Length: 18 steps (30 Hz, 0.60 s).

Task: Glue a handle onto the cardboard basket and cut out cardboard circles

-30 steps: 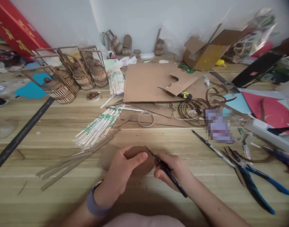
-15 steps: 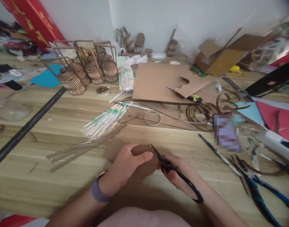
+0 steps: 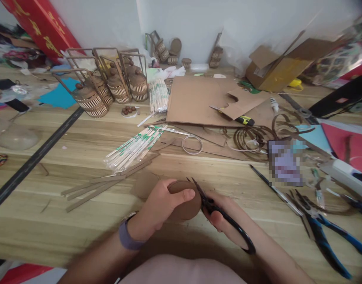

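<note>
A round brown cardboard disc [image 3: 185, 208] is pinched in my left hand [image 3: 163, 203], the thumb lying across its upper face. My right hand [image 3: 224, 217] grips black-handled scissors [image 3: 209, 203]. Their blades are parted and point up and left, at the disc's right edge. Whether they touch the disc I cannot tell. Behind my left hand, another piece of brown cardboard [image 3: 142, 184] lies on the wooden table [image 3: 89, 232], partly hidden. Several thin cardboard strips [image 3: 94, 185] lie left of it.
Wrapped chopsticks [image 3: 135, 148] and a pale ring [image 3: 192, 144] lie ahead. A cardboard sheet [image 3: 193, 98] carries a yellow-black utility knife [image 3: 243, 119]. Blue-handled pliers [image 3: 320, 232] lie at right. Small handled bamboo baskets [image 3: 92, 103] stand back left, an open box [image 3: 266, 73] back right.
Both hands, with the disc and scissors, sit slightly farther right in the picture. The view itself has shifted a little. The grips look the same.
</note>
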{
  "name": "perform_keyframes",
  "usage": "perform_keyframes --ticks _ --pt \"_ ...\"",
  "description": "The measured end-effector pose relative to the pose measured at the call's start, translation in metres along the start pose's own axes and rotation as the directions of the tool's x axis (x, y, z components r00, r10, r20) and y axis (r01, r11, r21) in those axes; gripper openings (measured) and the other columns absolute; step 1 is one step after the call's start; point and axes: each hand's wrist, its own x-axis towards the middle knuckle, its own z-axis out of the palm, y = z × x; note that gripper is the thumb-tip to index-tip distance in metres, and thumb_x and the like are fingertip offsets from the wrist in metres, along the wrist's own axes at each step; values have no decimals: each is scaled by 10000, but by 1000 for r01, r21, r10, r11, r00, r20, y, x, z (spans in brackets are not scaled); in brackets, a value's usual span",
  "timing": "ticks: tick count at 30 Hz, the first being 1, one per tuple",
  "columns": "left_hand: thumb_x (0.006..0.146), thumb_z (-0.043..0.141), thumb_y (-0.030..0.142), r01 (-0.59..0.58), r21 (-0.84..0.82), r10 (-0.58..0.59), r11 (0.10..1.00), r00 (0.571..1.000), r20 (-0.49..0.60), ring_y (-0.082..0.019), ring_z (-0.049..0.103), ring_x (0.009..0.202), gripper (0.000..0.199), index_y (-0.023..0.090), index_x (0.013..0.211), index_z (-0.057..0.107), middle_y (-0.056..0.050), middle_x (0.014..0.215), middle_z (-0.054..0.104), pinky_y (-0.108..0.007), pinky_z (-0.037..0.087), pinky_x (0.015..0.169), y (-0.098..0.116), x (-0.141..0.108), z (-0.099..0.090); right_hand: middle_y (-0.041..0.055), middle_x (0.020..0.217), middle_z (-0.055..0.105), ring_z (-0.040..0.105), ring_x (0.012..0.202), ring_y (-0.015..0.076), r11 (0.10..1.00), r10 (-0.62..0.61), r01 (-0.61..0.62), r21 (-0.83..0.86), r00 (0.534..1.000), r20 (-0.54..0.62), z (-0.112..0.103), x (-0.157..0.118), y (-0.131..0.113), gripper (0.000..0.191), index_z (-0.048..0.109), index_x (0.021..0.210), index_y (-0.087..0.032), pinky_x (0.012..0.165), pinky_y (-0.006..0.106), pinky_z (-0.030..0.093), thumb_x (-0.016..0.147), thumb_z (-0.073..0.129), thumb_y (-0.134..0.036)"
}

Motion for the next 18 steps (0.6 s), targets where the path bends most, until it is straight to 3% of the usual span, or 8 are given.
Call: perform_keyframes --ticks 18 --pt "637 805 390 28 -88 -22 996 997 78 -169 605 690 314 141 817 741 -17 749 726 -262 442 643 -1 -2 3 -51 523 376 290 448 113 993 -14 17 120 1000 -21 9 -11 -3 657 504 787 -214 410 266 239 898 255 -812"
